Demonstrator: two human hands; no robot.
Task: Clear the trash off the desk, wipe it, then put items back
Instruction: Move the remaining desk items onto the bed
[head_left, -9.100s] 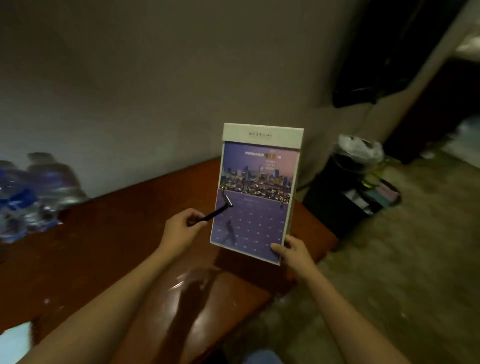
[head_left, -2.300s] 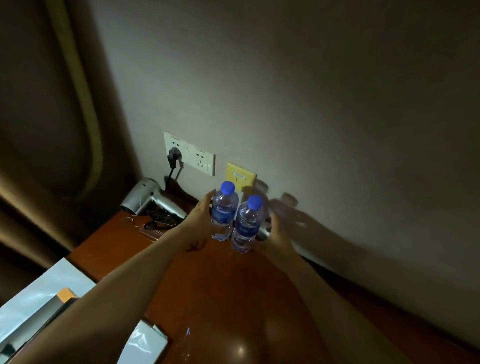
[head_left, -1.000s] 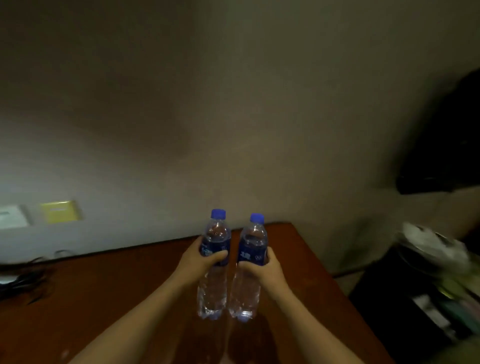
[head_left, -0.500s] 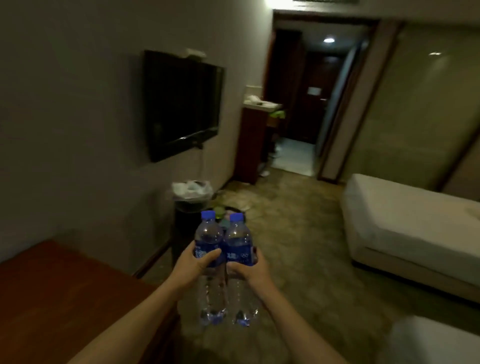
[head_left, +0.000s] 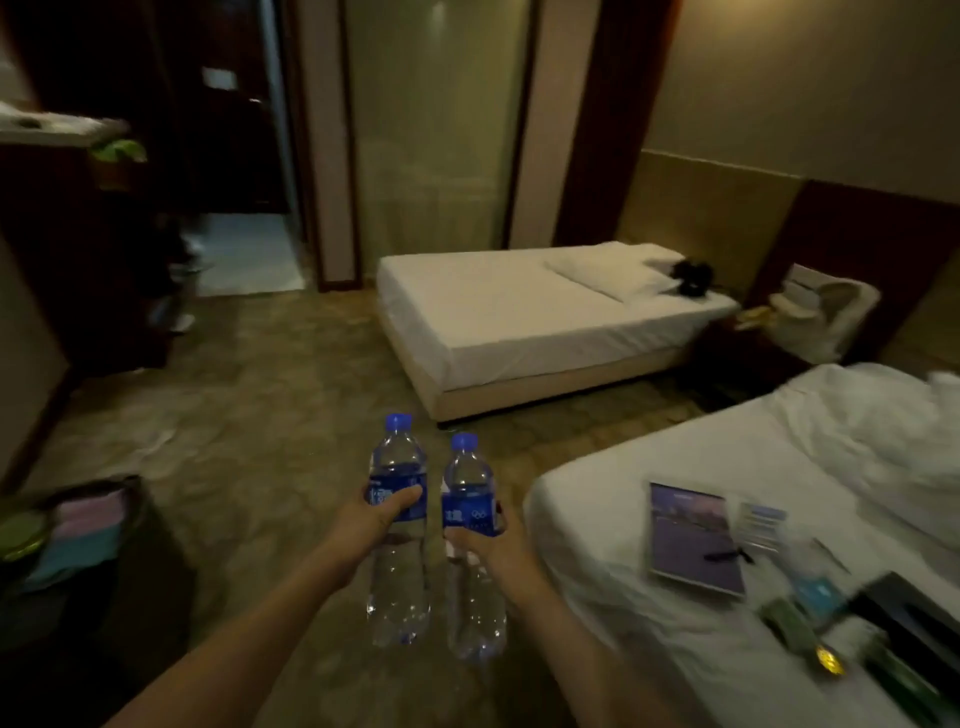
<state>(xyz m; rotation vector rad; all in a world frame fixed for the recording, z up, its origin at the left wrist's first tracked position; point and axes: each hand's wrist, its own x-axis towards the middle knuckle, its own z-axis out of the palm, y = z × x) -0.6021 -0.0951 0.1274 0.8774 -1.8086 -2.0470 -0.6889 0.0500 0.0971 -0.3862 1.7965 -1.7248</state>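
I carry two clear water bottles with blue caps and blue labels, upright over the carpet. My left hand (head_left: 371, 519) grips the left bottle (head_left: 397, 545) round its label. My right hand (head_left: 485, 545) grips the right bottle (head_left: 472, 551) the same way. On the near bed (head_left: 675, 639) at the right lie the purple calendar booklet (head_left: 693, 538) with a black pen (head_left: 724, 555) on it, and several small items beside it. The desk is out of view.
A second bed (head_left: 519, 317) with a pillow stands across the room. At lower left a dark bin (head_left: 67, 551) holds coloured items. A dark cabinet (head_left: 78, 244) and a doorway lie at the far left. Carpet stretches between me and the beds.
I have turned right from the desk and wall toward the beds, carrying both bottles. Earlier I held the calendar and pen, which now lie on the near bed.
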